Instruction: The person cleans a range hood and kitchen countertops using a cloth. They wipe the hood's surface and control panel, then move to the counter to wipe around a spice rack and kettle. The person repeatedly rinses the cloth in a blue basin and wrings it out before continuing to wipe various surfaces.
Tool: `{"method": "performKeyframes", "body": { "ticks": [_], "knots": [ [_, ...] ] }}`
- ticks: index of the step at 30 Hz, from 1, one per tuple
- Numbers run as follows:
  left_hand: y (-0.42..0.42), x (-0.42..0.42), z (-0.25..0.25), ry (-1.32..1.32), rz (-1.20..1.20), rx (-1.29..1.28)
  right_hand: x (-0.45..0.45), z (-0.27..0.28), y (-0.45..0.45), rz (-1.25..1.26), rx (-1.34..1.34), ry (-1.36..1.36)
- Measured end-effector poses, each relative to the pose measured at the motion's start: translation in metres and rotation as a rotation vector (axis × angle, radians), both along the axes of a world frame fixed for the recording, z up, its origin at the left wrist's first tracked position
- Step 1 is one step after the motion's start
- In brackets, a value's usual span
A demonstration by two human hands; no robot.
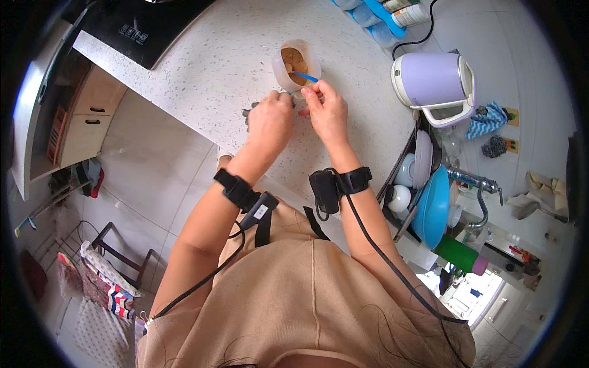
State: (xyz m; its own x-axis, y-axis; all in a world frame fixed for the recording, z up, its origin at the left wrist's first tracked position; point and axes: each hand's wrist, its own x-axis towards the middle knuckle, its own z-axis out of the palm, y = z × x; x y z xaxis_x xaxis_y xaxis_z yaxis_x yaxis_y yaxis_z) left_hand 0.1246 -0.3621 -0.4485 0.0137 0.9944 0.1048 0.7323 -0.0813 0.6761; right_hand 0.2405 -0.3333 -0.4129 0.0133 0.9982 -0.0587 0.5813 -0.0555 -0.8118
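Note:
A translucent plastic tub point(314, 55) of brown powder point(294, 59) stands on the speckled counter just beyond my hands. Inside it leans a spoon with a blue handle point(305, 76), whose end is close to my right fingers. My left hand point(272, 118) is curled palm down over the counter. A dark grey item point(248, 115) shows beside and partly under it. My right hand point(328, 112) has thumb and forefinger pinched together near the tub's near rim. A small reddish item point(303, 112) shows between the hands. Whatever either hand's fingers hold is too hidden to tell.
Right of the counter stands a lilac electric kettle point(430, 78). A dish rack holds bowls, with a blue basin point(431, 207) near the faucet point(474, 177). A blue rack of jars point(384, 18) is at the back. Far left lies a black cooktop point(142, 27).

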Motion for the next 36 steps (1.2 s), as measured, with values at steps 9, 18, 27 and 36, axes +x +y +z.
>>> {"method": "performKeyframes", "body": {
  "ticks": [9,18,27,36],
  "knots": [
    [-0.033,-0.038,-0.006,-1.219,0.146,-0.417,0.02,-0.016,-0.008,-0.048,-0.059,0.222],
    [-0.04,-0.032,0.013,-1.888,0.003,-0.702,0.023,-0.001,-0.047,0.161,-0.264,0.642],
    [-0.042,-0.011,0.006,-1.508,-0.021,-0.809,0.027,-0.01,-0.059,0.032,-0.241,0.66],
    [-0.073,0.015,0.027,-0.12,0.028,0.04,0.028,-0.008,-0.062,-0.127,-0.262,0.72]
  ]
}}
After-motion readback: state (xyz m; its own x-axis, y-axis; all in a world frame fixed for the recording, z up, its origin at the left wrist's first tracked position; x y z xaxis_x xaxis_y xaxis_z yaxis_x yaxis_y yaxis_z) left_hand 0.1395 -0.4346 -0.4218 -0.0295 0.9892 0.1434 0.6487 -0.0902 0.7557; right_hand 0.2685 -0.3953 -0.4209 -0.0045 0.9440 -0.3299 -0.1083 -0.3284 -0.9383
